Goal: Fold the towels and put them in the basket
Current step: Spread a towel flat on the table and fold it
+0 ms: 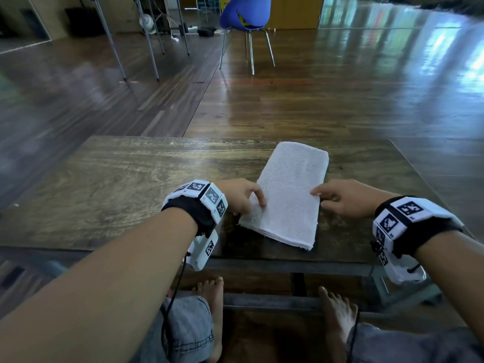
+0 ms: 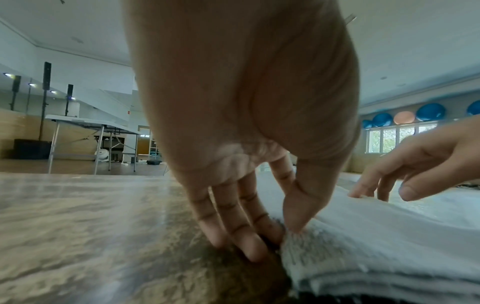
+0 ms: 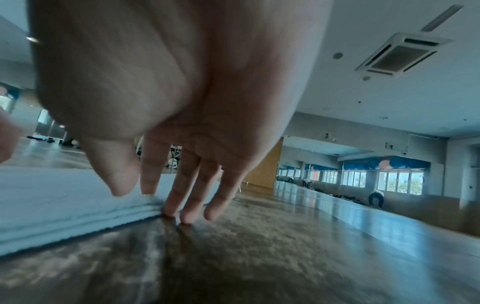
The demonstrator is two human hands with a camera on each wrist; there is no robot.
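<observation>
A white towel (image 1: 290, 195), folded into a long narrow strip of several layers, lies on the dark wooden table (image 1: 117, 184), right of centre. My left hand (image 1: 243, 197) is at the towel's left edge near its near end. In the left wrist view this hand (image 2: 280, 236) pinches the towel (image 2: 376, 236) edge, thumb on top and fingers tucked against it on the table. My right hand (image 1: 337, 200) is at the right edge. Its index finger (image 3: 149, 189) touches the towel (image 3: 52, 205) top, and its other fingertips rest on the table beside the edge. No basket is in view.
The table's near edge runs just below the towel's near end, with my bare feet (image 1: 212, 297) under it. Beyond the table is wooden floor with a blue chair (image 1: 245, 14) and a folding table's legs (image 1: 115, 51) far back.
</observation>
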